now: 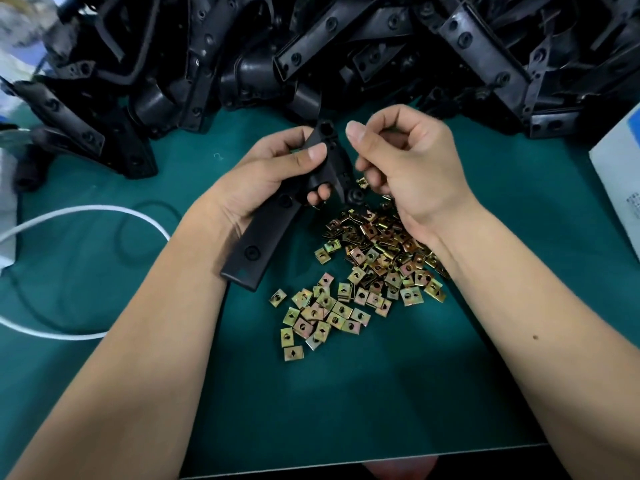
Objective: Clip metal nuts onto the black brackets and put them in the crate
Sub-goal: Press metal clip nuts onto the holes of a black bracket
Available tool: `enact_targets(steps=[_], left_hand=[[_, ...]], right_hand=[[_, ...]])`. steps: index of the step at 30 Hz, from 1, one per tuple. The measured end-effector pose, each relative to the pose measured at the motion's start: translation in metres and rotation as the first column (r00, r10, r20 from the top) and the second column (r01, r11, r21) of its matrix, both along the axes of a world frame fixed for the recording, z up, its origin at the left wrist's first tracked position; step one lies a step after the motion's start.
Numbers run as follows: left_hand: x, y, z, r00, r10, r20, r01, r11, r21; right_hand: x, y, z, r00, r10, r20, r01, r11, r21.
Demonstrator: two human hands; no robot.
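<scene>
Left hand: your left hand gripped a black bracket, thumb laid across its upper part, its long end slanting down towards the mat's near edge.
Right hand: your right hand hovered just beside the bracket's top, fingers curled; whether it pinched anything could not be told.
Nuts: a heap of metal nuts lay on the green mat, below your right wrist.
Far edge: a pile of brackets filled it.
Left side: a white cable looped there.
Right edge: a white box sat.
</scene>
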State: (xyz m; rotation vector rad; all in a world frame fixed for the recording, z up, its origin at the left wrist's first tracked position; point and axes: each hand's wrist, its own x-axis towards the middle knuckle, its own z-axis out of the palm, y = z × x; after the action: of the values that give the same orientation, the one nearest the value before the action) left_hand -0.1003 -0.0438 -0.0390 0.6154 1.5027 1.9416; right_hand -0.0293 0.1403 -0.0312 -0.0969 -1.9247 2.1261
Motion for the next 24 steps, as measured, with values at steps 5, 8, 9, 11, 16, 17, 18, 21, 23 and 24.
enact_targets(steps=[5,8,9,11,16,17,18,21,23,24], left_hand=[[0.0004,0.0007,-0.0003,1.000,0.001,-0.012,-0.001,1.000,-0.007],[0.0008,0.0011,0.0003,1.000,-0.002,-0.008,0.002,1.000,-0.007],[0.0009,0.0013,0.0004,1.000,-0.006,-0.011,0.006,1.000,-0.009],[0.0009,0.0011,0.0008,1.000,-0.014,-0.015,0.013,1.000,-0.010],[0.0007,0.0002,0.0008,1.000,-0.015,-0.021,0.015,1.000,-0.010],[0.0006,0.0001,0.0003,1.000,-0.016,-0.016,0.015,1.000,-0.006],[0.0001,-0.0001,-0.0001,1.000,-0.016,-0.008,0.016,1.000,0.000],[-0.0004,-0.0003,-0.0012,1.000,-0.023,-0.005,0.023,1.000,0.004],[-0.0007,-0.0003,-0.0015,1.000,-0.026,-0.006,0.026,1.000,0.002],[-0.0008,-0.0004,-0.0014,1.000,-0.028,-0.004,0.028,1.000,0.001]], right_hand=[[0.0010,0.0023,0.0008,0.999,0.040,0.035,-0.038,0.997,-0.069],[-0.0004,0.0051,0.0007,0.994,0.095,0.057,-0.089,0.991,-0.098],[-0.0009,0.0062,0.0001,0.994,0.099,0.055,-0.095,0.993,-0.073],[-0.0015,0.0082,-0.0005,0.994,0.098,0.041,-0.097,0.995,-0.019],[-0.0028,0.0097,-0.0014,0.996,0.082,0.020,-0.082,0.997,0.005],[-0.0030,0.0098,-0.0018,0.997,0.081,0.013,-0.082,0.997,0.006],[-0.0031,0.0100,-0.0019,0.997,0.082,0.006,-0.082,0.997,0.004],[-0.0035,0.0098,-0.0028,0.996,0.090,-0.013,-0.090,0.996,0.006],[-0.0034,0.0089,-0.0038,0.996,0.091,-0.021,-0.090,0.996,0.018],[-0.0033,0.0085,-0.0041,0.996,0.089,-0.025,-0.089,0.996,0.019]])
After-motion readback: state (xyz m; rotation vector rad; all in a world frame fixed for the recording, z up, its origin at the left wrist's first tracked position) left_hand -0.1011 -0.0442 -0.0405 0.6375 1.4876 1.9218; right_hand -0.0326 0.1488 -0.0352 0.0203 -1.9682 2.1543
